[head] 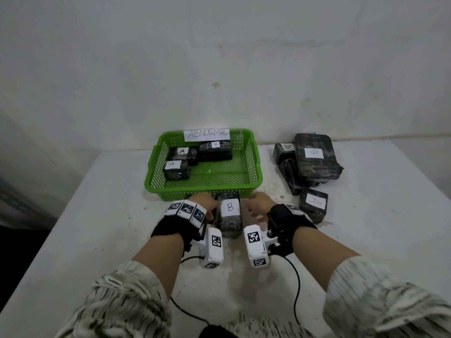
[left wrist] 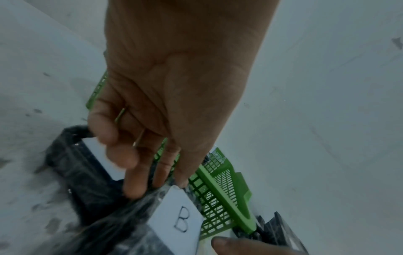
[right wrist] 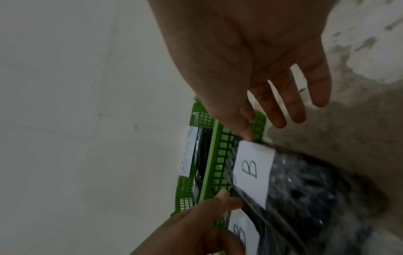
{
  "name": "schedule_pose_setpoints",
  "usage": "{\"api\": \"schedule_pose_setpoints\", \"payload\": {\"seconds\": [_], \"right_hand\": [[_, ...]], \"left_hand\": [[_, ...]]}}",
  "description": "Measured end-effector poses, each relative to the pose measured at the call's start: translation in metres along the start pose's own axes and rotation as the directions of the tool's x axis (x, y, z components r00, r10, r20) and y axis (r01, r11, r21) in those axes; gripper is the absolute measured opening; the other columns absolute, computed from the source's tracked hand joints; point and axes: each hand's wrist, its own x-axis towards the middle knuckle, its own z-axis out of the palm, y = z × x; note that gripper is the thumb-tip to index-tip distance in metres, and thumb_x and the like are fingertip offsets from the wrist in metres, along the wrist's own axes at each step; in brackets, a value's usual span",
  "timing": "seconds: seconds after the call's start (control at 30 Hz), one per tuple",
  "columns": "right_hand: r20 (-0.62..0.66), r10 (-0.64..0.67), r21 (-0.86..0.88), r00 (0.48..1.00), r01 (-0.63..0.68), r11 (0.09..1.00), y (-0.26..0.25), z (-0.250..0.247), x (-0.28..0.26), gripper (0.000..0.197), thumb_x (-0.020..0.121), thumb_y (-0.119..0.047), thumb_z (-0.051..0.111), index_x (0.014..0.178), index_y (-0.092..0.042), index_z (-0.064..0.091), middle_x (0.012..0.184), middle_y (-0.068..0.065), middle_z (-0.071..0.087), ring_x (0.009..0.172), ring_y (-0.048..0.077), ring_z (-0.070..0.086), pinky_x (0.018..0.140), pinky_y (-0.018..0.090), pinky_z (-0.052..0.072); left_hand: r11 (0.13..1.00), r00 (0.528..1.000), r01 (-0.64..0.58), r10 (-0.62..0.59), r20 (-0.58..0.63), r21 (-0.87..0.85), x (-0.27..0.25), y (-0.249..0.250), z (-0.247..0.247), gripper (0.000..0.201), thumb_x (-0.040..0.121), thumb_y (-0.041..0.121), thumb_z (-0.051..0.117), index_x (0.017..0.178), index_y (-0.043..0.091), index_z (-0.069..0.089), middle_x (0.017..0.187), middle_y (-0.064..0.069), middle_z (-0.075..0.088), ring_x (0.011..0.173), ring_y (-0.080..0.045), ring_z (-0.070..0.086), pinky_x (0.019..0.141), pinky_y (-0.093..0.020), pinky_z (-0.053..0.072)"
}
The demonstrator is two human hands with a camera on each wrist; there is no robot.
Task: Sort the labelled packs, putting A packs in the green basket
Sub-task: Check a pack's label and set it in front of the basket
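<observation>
A dark wrapped pack labelled B (head: pixel 229 215) (left wrist: pixel 181 222) (right wrist: pixel 305 189) lies on the table just in front of the green basket (head: pixel 202 191) (left wrist: pixel 218 181) (right wrist: pixel 211 155). My left hand (head: pixel 207 203) (left wrist: pixel 152 186) (right wrist: pixel 229 200) pinches its far left edge. My right hand (head: pixel 256 206) (right wrist: pixel 283 117) is open with fingers spread, the index fingertip touching the pack's far right corner. A second B pack (left wrist: pixel 82 172) (right wrist: pixel 242 236) lies beside it under my left hand. Three A packs (head: pixel 181 153) (head: pixel 216 150) (head: pixel 175 169) lie in the basket.
At the right of the table lies a pile of dark packs: a large B pack (head: pixel 314 157), an A pack (head: pixel 284 150) behind it and another A pack (head: pixel 313 204) nearest me. The basket carries an ABNORMAL label (head: pixel 206 134). A wall stands close behind the table.
</observation>
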Motion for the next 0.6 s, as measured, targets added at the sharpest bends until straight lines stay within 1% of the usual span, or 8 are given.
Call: {"api": "schedule_pose_setpoints", "payload": {"seconds": [0.07, 0.13, 0.17, 0.23, 0.3, 0.37, 0.43, 0.6], "right_hand": [[-0.083, -0.007, -0.087, 0.997, -0.001, 0.996, -0.001, -0.019, 0.007, 0.011, 0.092, -0.013, 0.052, 0.095, -0.003, 0.056, 0.075, 0.009, 0.051, 0.061, 0.018, 0.043, 0.059, 0.026, 0.036], [-0.142, -0.018, -0.188, 0.99, -0.009, 0.982, -0.003, -0.04, 0.02, 0.015, 0.09, -0.015, 0.055, 0.091, -0.001, 0.059, 0.086, 0.014, 0.057, 0.073, 0.025, 0.053, 0.054, 0.024, 0.037], [-0.164, -0.03, -0.227, 0.986, -0.008, 0.974, -0.003, -0.049, 0.027, 0.019, 0.089, -0.015, 0.057, 0.093, 0.003, 0.062, 0.092, 0.018, 0.061, 0.083, 0.028, 0.058, 0.06, 0.026, 0.043], [-0.197, -0.052, -0.295, 0.979, -0.008, 0.955, -0.006, -0.067, 0.04, 0.028, 0.088, -0.016, 0.059, 0.103, 0.007, 0.066, 0.109, 0.022, 0.066, 0.101, 0.033, 0.062, 0.08, 0.032, 0.049], [-0.234, -0.077, -0.359, 0.969, -0.013, 0.933, -0.012, -0.083, 0.05, 0.035, 0.087, -0.02, 0.058, 0.116, 0.0, 0.063, 0.124, 0.021, 0.061, 0.113, 0.034, 0.057, 0.094, 0.034, 0.045], [-0.262, -0.125, -0.457, 0.957, -0.009, 0.889, -0.018, -0.095, 0.061, 0.048, 0.089, -0.024, 0.057, 0.134, -0.009, 0.052, 0.138, 0.019, 0.049, 0.126, 0.035, 0.046, 0.104, 0.036, 0.037], [-0.29, -0.172, -0.544, 0.942, -0.015, 0.839, -0.026, -0.107, 0.074, 0.054, 0.088, -0.025, 0.057, 0.139, -0.013, 0.046, 0.141, 0.02, 0.045, 0.129, 0.037, 0.042, 0.105, 0.037, 0.033], [-0.238, -0.221, -0.644, 0.946, 0.017, 0.765, -0.038, -0.14, 0.105, 0.043, 0.084, -0.021, 0.057, 0.125, -0.007, 0.053, 0.131, 0.021, 0.052, 0.123, 0.034, 0.047, 0.099, 0.036, 0.036]], "left_hand": [[0.996, 0.992, -0.085, 0.088, -0.091, 0.041, 0.0, 0.009, -0.008, 0.029, 0.096, 0.033, 0.047, 0.091, 0.008, 0.062, 0.076, -0.005, 0.059, 0.068, -0.017, 0.054, 0.066, -0.028, 0.044], [0.986, 0.967, -0.166, 0.164, -0.196, 0.006, 0.003, 0.022, -0.015, 0.027, 0.096, 0.028, 0.048, 0.107, 0.009, 0.063, 0.1, -0.008, 0.064, 0.091, -0.021, 0.058, 0.079, -0.029, 0.044], [0.98, 0.954, -0.195, 0.183, -0.237, -0.031, 0.006, 0.029, -0.017, 0.027, 0.096, 0.027, 0.048, 0.109, 0.009, 0.062, 0.108, -0.009, 0.064, 0.097, -0.023, 0.058, 0.083, -0.029, 0.043], [0.965, 0.938, -0.241, 0.206, -0.278, -0.1, 0.012, 0.047, -0.02, 0.027, 0.096, 0.029, 0.047, 0.11, 0.01, 0.06, 0.112, -0.009, 0.062, 0.095, -0.023, 0.057, 0.085, -0.031, 0.043], [0.949, 0.931, -0.272, 0.218, -0.294, -0.158, 0.018, 0.069, -0.022, 0.024, 0.096, 0.03, 0.046, 0.11, 0.013, 0.056, 0.11, -0.006, 0.059, 0.096, -0.023, 0.056, 0.088, -0.033, 0.045], [0.929, 0.917, -0.314, 0.243, -0.318, -0.194, 0.028, 0.089, -0.023, 0.021, 0.095, 0.03, 0.048, 0.11, 0.017, 0.055, 0.113, -0.004, 0.057, 0.103, -0.022, 0.055, 0.094, -0.034, 0.044], [0.919, 0.909, -0.331, 0.249, -0.334, -0.215, 0.039, 0.107, -0.024, 0.025, 0.094, 0.028, 0.051, 0.115, 0.016, 0.054, 0.119, -0.007, 0.055, 0.11, -0.024, 0.053, 0.096, -0.032, 0.042], [0.955, 0.941, -0.213, 0.144, -0.306, -0.206, 0.077, 0.137, -0.019, 0.051, 0.092, 0.032, 0.052, 0.137, 0.014, 0.038, 0.138, -0.018, 0.04, 0.127, -0.035, 0.041, 0.107, -0.042, 0.035]]}}
